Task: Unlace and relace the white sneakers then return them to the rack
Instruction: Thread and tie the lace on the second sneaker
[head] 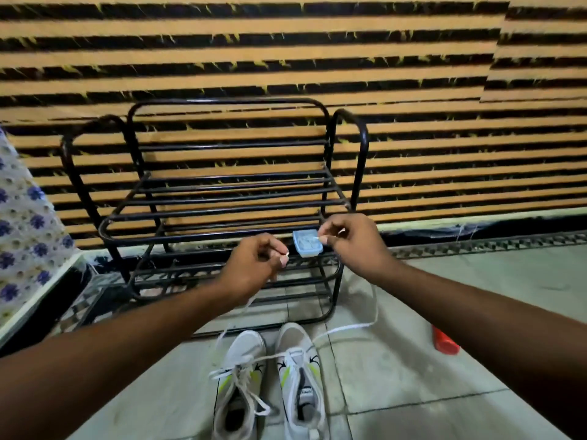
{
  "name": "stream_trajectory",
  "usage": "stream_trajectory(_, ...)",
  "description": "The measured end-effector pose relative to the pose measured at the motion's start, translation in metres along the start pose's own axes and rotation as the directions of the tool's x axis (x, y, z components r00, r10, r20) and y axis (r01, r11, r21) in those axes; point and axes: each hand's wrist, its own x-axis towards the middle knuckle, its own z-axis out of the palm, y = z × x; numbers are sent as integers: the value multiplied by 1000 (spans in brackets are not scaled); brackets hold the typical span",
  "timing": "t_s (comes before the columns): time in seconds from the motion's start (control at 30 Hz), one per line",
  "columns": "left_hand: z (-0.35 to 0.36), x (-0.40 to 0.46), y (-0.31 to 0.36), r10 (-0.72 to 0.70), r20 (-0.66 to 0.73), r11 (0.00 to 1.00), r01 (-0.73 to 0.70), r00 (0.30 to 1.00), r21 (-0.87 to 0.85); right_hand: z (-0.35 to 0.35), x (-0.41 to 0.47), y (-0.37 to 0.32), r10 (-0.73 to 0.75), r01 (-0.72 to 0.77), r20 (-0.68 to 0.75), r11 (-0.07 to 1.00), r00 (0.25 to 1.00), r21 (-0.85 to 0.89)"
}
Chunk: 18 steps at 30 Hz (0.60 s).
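Two white sneakers stand side by side on the tiled floor, toes toward the rack. The left sneaker [238,385] is laced. The right sneaker [300,382] has one white lace [349,327] threaded only through its lowest eyelets. Both lace ends rise to my hands. My left hand [254,265] pinches one lace tip, and my right hand [349,241] pinches the other, both raised in front of the black metal rack [222,211].
A small pale blue plastic box [306,242] sits on the rack's shelf edge between my hands. A red object [444,341] lies on the floor at the right. A floral cloth [22,217] hangs at the left. A striped wall stands behind the rack.
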Motion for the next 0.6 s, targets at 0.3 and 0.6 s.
stream_trajectory(0.3, 53, -17, -136, -205, 108, 965, 182, 973, 190, 91, -45, 100, 70, -59, 194, 996, 979, -66)
stream_trajectory(0.6, 68, -42, -190, -119, 194, 837, -7, 974, 548, 149, -94, 169, 110, -106, 240, 994, 964, -29)
